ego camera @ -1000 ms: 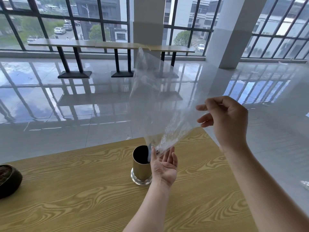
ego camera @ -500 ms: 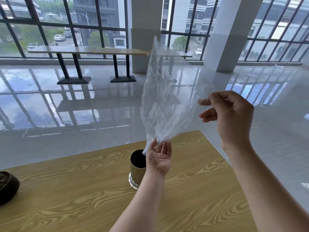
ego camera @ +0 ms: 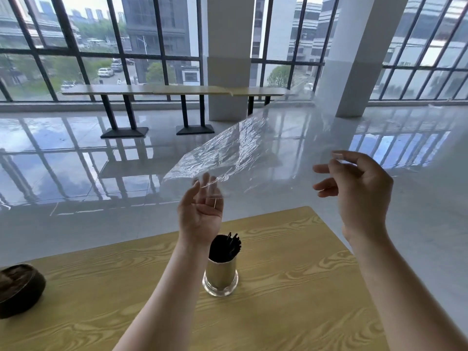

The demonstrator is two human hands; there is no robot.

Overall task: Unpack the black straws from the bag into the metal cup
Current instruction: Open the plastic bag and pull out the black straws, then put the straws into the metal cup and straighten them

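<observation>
Wood-grain table (ego camera: 291,287) fills the lower frame, w/ a clear, crinkled bag (ego camera: 228,158) stretched flat in the air above it — apparently empty, no straws visible inside. Right hand (ego camera: 359,193), at 3 o'clock, pinches the bag's near corner btwn thumb & forefinger, other fingers spread; left hand (ego camera: 201,211), near center, is palm-up w/ fingers apart, the bag's edge brushing its fingertips — whether it grips is unclear. Metal cup (ego camera: 220,276) stands upright at 6 o'clock, just below the left wrist, black straws (ego camera: 225,247) bunched inside it. Transfer looks done — only the bag remains to set aside. Dark bowl (ego camera: 19,290) sits at 8 o'clock.
</observation>
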